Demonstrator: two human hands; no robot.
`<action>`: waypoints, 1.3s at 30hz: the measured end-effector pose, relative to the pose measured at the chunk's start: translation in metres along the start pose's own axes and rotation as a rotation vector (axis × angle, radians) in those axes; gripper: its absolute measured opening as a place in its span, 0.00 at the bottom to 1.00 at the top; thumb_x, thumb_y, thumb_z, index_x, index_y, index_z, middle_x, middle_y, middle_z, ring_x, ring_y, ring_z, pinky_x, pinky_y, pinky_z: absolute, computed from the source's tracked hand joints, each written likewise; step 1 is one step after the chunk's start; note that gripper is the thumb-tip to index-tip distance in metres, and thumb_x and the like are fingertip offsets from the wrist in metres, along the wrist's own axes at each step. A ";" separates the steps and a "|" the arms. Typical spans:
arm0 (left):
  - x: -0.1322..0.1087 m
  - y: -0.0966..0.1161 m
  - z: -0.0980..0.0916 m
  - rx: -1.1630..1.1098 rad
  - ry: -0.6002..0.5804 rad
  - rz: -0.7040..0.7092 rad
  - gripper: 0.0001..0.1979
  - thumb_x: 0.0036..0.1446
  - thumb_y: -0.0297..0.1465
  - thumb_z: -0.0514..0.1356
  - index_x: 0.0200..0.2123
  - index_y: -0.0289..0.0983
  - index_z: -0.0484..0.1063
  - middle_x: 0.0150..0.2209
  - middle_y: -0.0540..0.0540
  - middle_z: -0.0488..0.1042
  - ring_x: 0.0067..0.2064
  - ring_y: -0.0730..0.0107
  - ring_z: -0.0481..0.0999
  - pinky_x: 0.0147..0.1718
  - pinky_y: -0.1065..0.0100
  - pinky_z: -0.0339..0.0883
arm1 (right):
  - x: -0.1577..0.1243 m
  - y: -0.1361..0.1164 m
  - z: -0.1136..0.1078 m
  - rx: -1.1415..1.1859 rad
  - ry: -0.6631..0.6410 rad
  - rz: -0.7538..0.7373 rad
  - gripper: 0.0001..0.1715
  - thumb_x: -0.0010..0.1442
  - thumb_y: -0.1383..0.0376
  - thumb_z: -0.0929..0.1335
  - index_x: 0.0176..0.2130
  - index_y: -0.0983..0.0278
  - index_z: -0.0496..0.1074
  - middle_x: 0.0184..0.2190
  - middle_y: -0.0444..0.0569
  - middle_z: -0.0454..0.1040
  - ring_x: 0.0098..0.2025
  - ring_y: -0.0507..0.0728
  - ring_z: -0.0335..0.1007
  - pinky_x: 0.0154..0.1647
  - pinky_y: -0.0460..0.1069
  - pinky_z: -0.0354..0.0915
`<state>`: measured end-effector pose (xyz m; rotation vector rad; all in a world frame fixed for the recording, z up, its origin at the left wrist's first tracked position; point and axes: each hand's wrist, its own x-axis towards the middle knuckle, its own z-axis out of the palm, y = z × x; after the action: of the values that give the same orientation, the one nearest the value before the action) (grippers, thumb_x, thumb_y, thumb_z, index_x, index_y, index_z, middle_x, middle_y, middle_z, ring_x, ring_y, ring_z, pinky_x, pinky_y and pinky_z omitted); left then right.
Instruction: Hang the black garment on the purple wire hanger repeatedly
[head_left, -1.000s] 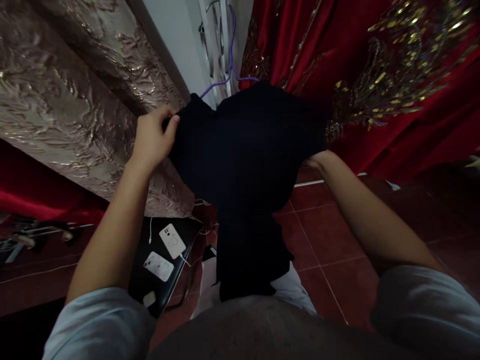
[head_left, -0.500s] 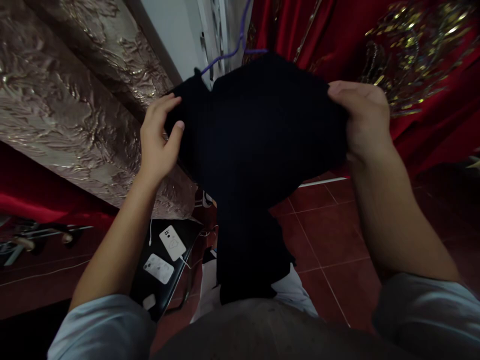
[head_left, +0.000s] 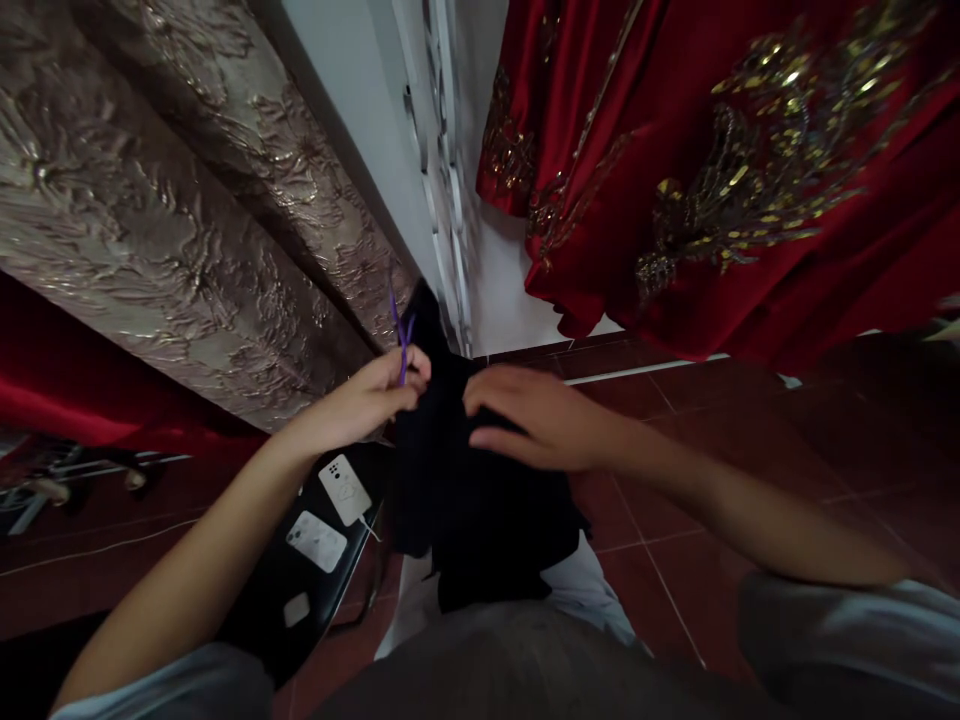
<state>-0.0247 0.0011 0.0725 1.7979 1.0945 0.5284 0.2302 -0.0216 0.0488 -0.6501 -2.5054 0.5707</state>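
While dark cloth (head_left: 495, 510) partly hides trousers (head_left: 592, 595), phones (head_left: 345, 490) (one cabled) lie left.

Grips the purple hanger (head_left: 403, 335) with the left hand (head_left: 384, 388) now, no longer the dark garment's (head_left: 487, 500) edge; brings the right hand (head_left: 536, 418) in close, with fingers and thumb parted; drops the garment (spread wide a moment ago) lower and narrower, baring more red drapery (head_left: 675, 100).

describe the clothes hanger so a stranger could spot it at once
Find the near-black garment over the pale trousers, then the left hand at its side. The clothes hanger is held there: thin and purple, unlike the dark cloth beside it.
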 end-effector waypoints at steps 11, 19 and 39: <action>-0.009 -0.022 -0.082 0.153 0.260 0.179 0.02 0.54 0.30 0.63 0.31 0.40 0.73 0.29 0.49 0.74 0.32 0.67 0.73 0.36 0.64 0.69 | -0.004 0.091 -0.028 0.697 0.056 0.515 0.24 0.60 0.44 0.72 0.37 0.62 0.77 0.32 0.47 0.78 0.33 0.55 0.72 0.32 0.49 0.67; 0.030 -0.029 -0.035 0.415 1.241 0.828 0.21 0.63 0.50 0.55 0.52 0.44 0.64 0.47 0.44 0.70 0.48 0.57 0.75 0.47 0.52 0.72 | 0.068 0.094 -0.099 0.710 0.998 0.544 0.23 0.75 0.60 0.63 0.27 0.62 0.62 0.20 0.38 0.60 0.26 0.47 0.54 0.29 0.44 0.56; 0.036 -0.054 0.055 0.783 0.276 -0.113 0.14 0.70 0.37 0.54 0.46 0.36 0.76 0.35 0.38 0.78 0.36 0.49 0.80 0.35 0.56 0.71 | 0.000 0.093 -0.055 0.423 1.297 0.369 0.23 0.68 0.53 0.66 0.26 0.58 0.57 0.25 0.43 0.57 0.28 0.54 0.56 0.34 0.50 0.60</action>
<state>0.0092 0.0135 -0.0041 2.3448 1.7504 0.2952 0.2912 0.0673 0.0460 -0.9064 -1.0338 0.5182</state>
